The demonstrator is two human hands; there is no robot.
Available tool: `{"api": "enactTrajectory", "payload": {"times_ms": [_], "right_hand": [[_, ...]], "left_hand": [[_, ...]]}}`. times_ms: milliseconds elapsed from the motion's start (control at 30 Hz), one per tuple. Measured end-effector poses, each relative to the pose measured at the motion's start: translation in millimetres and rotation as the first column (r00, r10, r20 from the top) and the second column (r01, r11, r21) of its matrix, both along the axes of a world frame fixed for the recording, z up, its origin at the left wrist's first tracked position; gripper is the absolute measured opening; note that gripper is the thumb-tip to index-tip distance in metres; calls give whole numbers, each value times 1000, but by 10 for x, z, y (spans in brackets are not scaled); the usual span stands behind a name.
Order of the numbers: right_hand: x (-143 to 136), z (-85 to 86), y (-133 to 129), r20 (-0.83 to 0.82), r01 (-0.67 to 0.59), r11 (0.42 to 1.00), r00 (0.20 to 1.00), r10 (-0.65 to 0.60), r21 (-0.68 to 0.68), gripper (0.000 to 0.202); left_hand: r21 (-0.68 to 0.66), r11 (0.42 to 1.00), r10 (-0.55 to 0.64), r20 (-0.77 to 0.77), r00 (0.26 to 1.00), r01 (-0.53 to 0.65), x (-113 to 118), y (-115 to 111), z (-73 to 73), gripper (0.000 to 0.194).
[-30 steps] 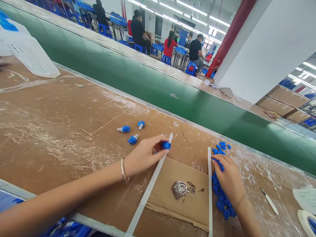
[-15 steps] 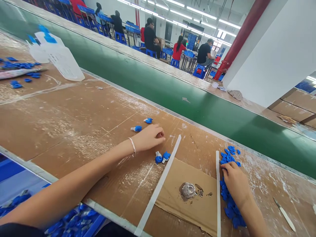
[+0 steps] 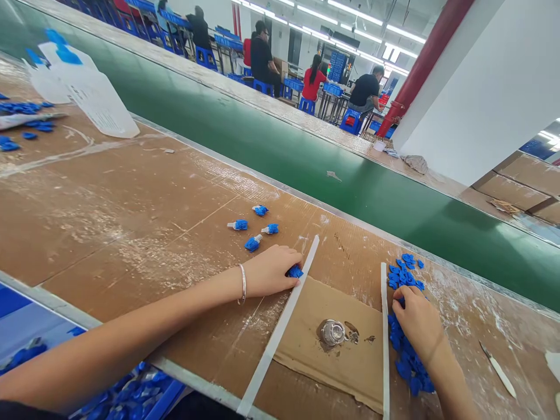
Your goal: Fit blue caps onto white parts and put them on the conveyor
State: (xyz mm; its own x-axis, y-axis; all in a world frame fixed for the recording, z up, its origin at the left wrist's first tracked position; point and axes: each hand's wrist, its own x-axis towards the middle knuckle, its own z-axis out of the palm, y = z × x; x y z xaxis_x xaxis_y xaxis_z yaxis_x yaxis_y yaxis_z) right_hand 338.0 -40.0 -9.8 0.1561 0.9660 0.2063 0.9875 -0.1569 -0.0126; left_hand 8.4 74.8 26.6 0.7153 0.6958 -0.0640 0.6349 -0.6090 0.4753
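My left hand [image 3: 276,270] is closed with curled fingers around a small blue piece [image 3: 296,271], just beside the left white strip [image 3: 280,324]. Whether a second piece is inside the hand is hidden. Behind it lie several small blue pieces with pale ends, among them one blue piece [image 3: 252,243]. On the right, my right hand [image 3: 417,321] has thumb and forefinger brought together at the edge of a pile of loose blue pieces [image 3: 406,356]; what sits between the fingertips cannot be made out. Between the hands, a small silvery cup [image 3: 333,332] rests on a cardboard sheet [image 3: 306,350].
A white-handled knife [image 3: 499,370] lies far right. At back left are white bottles [image 3: 100,102] with blue tops and more blue bits. A green conveyor belt [image 3: 280,157] runs behind the table. Below left, a blue bin [image 3: 131,391] holds many blue pieces. Other people sit beyond.
My left hand has moved right and nearer, onto the blue pieces by the strip, uncovering two others behind it. My right hand stays at the pile. The view has shifted slightly.
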Motion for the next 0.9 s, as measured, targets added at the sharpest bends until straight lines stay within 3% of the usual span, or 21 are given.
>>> {"api": "enactTrajectory", "payload": {"times_ms": [100,167,200,267,333,367,533,667,733,900], "right_hand": [[-52,113,-18,-102,-89,995,990,93,37,14],[-182,216,-75,-233,-236,970,942,242,56,18],[-273,264,-114,-336,-332,940,880,337,73,19],[-476,335,-194,-548,-520,845,674,495,125,18],[-659,357,-250,-683,-634,754,474,555,172,18],[-729,352,-263,-712,-657,734,431,555,174,19],[-864,270,-237,-769,-638,751,390,506,170,15],[-892,239,-252,-828,-633,762,351,437,134,12],[-909,216,-274,-889,-606,783,271,369,140,14],[-954,144,-277,-945,-395,862,-56,323,318,28]], "left_hand": [[-62,997,55,164,985,-46,7,1,-13,11],[-215,975,123,313,942,-56,24,-13,-36,20],[-314,949,159,379,912,-35,37,-25,-52,24],[-493,868,221,478,850,52,69,-56,-90,33],[-599,789,258,528,810,139,103,-89,-129,39],[-625,762,267,541,798,168,116,-104,-145,40],[-647,731,293,586,756,218,142,-168,-156,36],[-682,663,308,624,718,308,146,-226,-125,37],[-701,624,317,631,708,345,162,-269,-132,38],[-735,471,389,669,633,488,258,-461,-192,48]]}}
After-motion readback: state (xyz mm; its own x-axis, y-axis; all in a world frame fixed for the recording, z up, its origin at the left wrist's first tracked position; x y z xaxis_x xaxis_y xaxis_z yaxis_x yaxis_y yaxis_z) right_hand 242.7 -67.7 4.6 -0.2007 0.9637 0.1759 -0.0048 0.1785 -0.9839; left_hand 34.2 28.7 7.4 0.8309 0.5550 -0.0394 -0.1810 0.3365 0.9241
